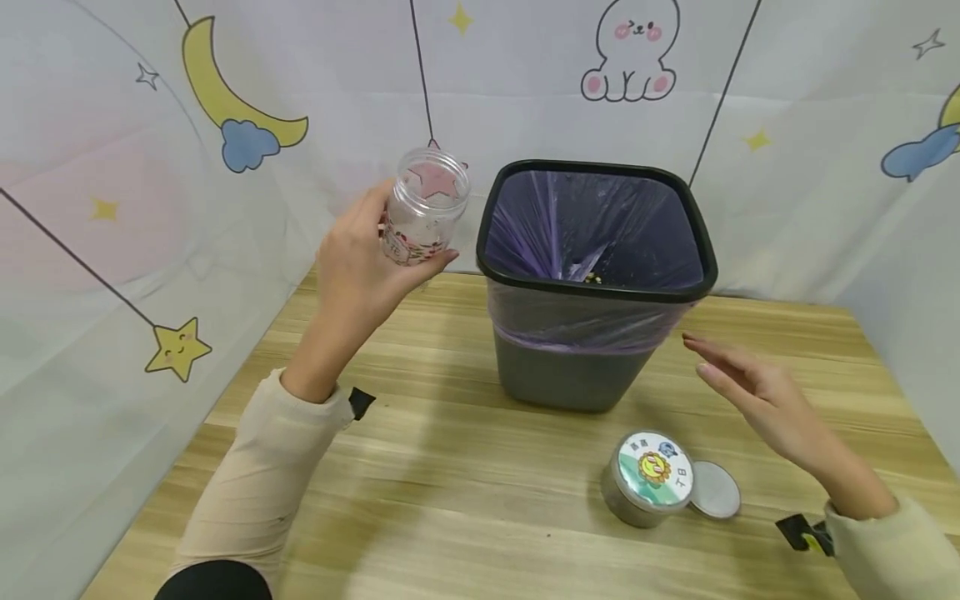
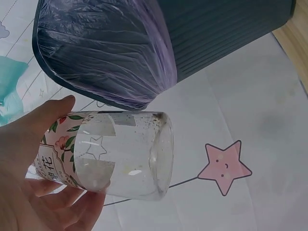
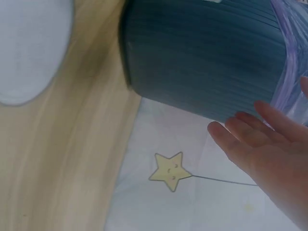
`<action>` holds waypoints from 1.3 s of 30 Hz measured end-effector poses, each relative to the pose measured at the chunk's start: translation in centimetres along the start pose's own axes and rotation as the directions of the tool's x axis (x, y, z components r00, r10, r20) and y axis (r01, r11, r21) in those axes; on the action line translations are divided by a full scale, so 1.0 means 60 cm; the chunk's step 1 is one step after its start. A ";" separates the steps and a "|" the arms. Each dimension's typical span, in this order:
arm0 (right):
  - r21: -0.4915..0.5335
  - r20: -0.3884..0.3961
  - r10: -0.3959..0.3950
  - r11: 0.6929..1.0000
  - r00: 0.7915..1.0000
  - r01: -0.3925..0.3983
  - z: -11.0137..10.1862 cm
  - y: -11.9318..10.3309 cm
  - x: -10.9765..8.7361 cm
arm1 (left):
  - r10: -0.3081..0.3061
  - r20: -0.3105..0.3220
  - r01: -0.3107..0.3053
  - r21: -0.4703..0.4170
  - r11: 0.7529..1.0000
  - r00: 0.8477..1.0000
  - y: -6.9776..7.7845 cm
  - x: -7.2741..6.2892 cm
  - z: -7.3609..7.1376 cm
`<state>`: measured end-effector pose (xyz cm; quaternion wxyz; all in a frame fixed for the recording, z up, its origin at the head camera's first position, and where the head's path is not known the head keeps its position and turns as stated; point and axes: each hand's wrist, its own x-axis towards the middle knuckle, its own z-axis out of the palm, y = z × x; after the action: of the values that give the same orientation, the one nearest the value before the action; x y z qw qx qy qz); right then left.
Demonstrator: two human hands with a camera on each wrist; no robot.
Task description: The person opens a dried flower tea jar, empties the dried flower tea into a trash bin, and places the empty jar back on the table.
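Observation:
My left hand (image 1: 360, 250) grips a clear jar (image 1: 424, 208) with a flowered label, held in the air left of the trash bin's rim. In the left wrist view the jar (image 2: 130, 154) has no lid in sight, and small dark specks cling inside near its base. The grey trash bin (image 1: 570, 375) has a black rim and a purple liner bag (image 1: 517, 225); some small pale bits (image 1: 592, 278) lie down inside it. My right hand (image 1: 765, 400) hovers with relaxed fingers, holding nothing, to the right of the bin.
A round tin (image 1: 637, 492) with a sunflower picture on its lid stands on the wooden table (image 1: 435, 467) in front of the bin. Beside it lies a flat silvery disc (image 1: 716, 490). White cloth with cartoon prints (image 1: 525, 100) hangs behind and at the sides.

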<state>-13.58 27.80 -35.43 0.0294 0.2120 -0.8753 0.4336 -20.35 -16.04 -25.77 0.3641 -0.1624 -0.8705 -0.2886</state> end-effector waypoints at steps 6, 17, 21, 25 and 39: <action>0.025 0.033 0.048 0.998 0.998 -0.049 0.007 0.018 -0.024 | -0.014 0.022 0.016 -0.084 0.996 1.000 -0.018 -0.037 -0.005; 0.029 0.076 0.054 0.998 0.996 -0.056 0.012 0.039 -0.054 | -0.126 0.180 0.164 -0.217 0.962 0.976 -0.043 -0.102 -0.014; 0.034 0.090 0.058 0.998 0.994 -0.061 0.016 0.039 -0.059 | -0.127 0.230 0.187 -0.263 0.946 0.965 -0.057 -0.133 -0.008; 0.045 0.100 0.059 0.997 0.993 -0.064 0.021 0.039 -0.060 | -0.150 0.295 0.238 -0.291 0.927 0.944 -0.069 -0.163 -0.006; -0.010 0.143 0.069 0.998 0.987 -0.069 0.043 0.028 -0.070 | -0.225 0.461 0.394 -0.312 0.865 0.859 -0.090 -0.249 0.011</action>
<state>-10.07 28.16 -39.26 -0.0481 0.2121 -0.8830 0.4159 -13.22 -20.93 -39.10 0.0809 -0.1442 -0.8652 -0.4735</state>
